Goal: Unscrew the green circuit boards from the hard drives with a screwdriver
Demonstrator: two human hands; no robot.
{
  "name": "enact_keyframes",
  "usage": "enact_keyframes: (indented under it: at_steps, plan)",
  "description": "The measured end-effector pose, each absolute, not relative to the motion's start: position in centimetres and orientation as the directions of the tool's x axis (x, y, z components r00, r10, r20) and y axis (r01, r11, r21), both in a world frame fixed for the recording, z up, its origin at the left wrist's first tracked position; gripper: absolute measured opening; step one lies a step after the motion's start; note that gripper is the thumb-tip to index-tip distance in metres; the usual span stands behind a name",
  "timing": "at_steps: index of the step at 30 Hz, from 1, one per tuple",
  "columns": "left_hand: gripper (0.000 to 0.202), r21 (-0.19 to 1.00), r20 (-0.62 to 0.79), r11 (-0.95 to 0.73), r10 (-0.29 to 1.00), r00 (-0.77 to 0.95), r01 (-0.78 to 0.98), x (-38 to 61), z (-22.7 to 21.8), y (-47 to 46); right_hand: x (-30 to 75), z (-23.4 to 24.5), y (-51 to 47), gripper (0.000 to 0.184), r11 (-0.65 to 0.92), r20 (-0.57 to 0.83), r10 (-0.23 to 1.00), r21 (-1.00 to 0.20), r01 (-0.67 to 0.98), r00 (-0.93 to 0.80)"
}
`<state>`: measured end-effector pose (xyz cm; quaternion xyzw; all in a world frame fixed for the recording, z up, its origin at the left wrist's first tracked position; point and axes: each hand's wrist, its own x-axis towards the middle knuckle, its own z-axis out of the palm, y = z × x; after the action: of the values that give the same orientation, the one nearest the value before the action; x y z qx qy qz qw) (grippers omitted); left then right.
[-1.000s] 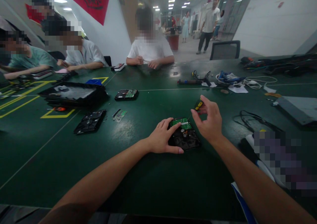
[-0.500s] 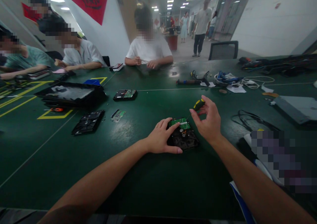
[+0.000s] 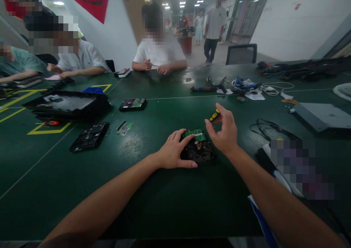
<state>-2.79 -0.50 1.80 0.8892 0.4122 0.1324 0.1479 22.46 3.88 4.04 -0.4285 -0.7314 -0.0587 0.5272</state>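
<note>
A black hard drive (image 3: 199,153) with a green circuit board (image 3: 199,134) at its far end lies on the green table in front of me. My left hand (image 3: 175,151) braces its left side, the thumb along the near edge and the index finger reaching onto the board. Pinched in my right hand (image 3: 223,131) is a yellow-and-black screwdriver (image 3: 214,115). It tilts, its thin shaft pointing down to the board's right edge; whether the tip sits in a screw is too small to tell.
Left of the drive lie a loose circuit board (image 3: 125,128), a second black drive (image 3: 90,136) and a third drive (image 3: 133,104). Black trays (image 3: 68,105) stand farther left. Cables (image 3: 274,129) and a grey metal box (image 3: 323,116) are at right. A person (image 3: 159,56) sits opposite.
The view has shifted slightly, so everything sits a little farther left. Both hands keep their places on the drive and screwdriver; the screwdriver handle looks slightly turned or tilted.
</note>
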Motion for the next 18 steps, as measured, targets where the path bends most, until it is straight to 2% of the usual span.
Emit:
enact_keyframes:
  at_steps: [5, 18]
  plan:
    - [0.118, 0.387, 0.108, -0.612, 0.773, 0.625, 0.690, -2.76, 1.98, -0.54, 22.30, 4.01, 3.84, 0.073, 0.634, 0.793, 0.604, -0.416, 0.652, -0.081]
    - [0.118, 0.386, 0.104, -0.613, 0.772, 0.627, 0.690, -2.80, 1.82, -0.50, 22.24, 3.81, 3.88, 0.074, 0.619, 0.776, 0.628, -0.451, 0.643, -0.061]
